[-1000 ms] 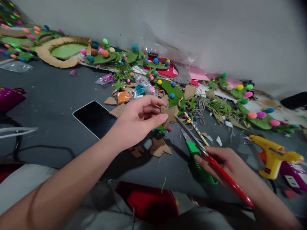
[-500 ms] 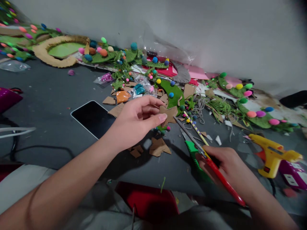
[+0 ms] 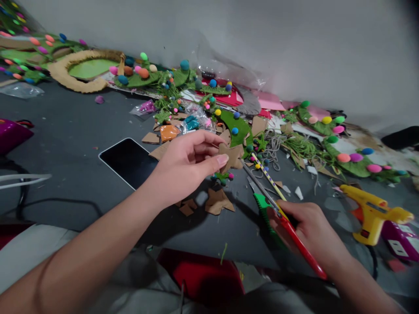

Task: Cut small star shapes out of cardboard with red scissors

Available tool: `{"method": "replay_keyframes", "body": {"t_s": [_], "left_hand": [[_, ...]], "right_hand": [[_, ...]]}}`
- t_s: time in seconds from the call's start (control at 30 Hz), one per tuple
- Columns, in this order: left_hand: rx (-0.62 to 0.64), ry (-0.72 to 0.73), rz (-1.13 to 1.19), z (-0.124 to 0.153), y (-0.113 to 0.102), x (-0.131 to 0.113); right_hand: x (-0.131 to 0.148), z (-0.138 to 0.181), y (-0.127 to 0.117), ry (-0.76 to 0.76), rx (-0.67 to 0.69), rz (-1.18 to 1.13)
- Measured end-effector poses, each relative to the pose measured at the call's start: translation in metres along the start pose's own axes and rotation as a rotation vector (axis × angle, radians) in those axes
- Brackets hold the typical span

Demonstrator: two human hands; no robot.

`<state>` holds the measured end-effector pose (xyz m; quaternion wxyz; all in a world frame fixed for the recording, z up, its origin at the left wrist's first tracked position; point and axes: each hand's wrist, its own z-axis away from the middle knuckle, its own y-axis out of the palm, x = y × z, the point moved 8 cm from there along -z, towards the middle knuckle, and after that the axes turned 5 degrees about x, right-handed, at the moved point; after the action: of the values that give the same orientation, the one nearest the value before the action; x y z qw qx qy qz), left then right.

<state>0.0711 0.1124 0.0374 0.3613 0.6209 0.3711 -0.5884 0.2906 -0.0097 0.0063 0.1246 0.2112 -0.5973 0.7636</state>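
In the head view my left hand [image 3: 188, 168] pinches a small star-like piece of brown cardboard [image 3: 233, 155] between thumb and fingers. My right hand [image 3: 310, 226] is closed round red-handled scissors [image 3: 290, 229], their blades pointing at the cardboard's right edge. A green utility knife [image 3: 262, 203] shows beneath the scissors, partly hidden by my hand; whether it lies on the table I cannot tell. Beside the blades runs a patterned yellow pencil [image 3: 266, 174]. Below my left hand, another cut cardboard piece [image 3: 218, 202] and small scraps [image 3: 187, 206] rest on the dark table [image 3: 157, 229].
A phone or tablet [image 3: 126, 161] lies left of my left hand. On the right sits a yellow glue gun [image 3: 369, 211] by a purple power strip [image 3: 399, 240]. Green wreath pieces with coloured balls [image 3: 144, 78], grey yarn [image 3: 273, 146] and a tan ring [image 3: 59, 72] line the wall.
The view has shifted slightly, so the table things appear a little further right. Between the hands, the grip on cardboard and scissors is the same; the scissors handle has swung slightly left.
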Motion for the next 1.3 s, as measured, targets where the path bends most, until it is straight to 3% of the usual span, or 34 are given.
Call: {"method": "replay_keyframes", "body": {"t_s": [0.2, 0.37, 0.5, 0.73, 1.3], "left_hand": [[-0.058, 0.046, -0.064, 0.001, -0.012, -0.009], [0.012, 0.075, -0.146, 0.001, -0.008, -0.013], [-0.030, 0.066, -0.141, -0.001, -0.011, -0.009], [-0.042, 0.065, -0.117, -0.002, -0.010, -0.006], [0.009, 0.026, -0.106, 0.000, -0.001, 0.001]], "right_hand": [[-0.013, 0.004, -0.009, 0.094, 0.016, -0.010], [-0.027, 0.007, -0.010, 0.212, 0.086, -0.002], [-0.029, 0.011, -0.005, 0.255, 0.190, 0.068], [-0.030, 0.013, -0.007, 0.304, 0.234, 0.094], [-0.019, 0.010, -0.010, 0.228, 0.202, 0.037]]}}
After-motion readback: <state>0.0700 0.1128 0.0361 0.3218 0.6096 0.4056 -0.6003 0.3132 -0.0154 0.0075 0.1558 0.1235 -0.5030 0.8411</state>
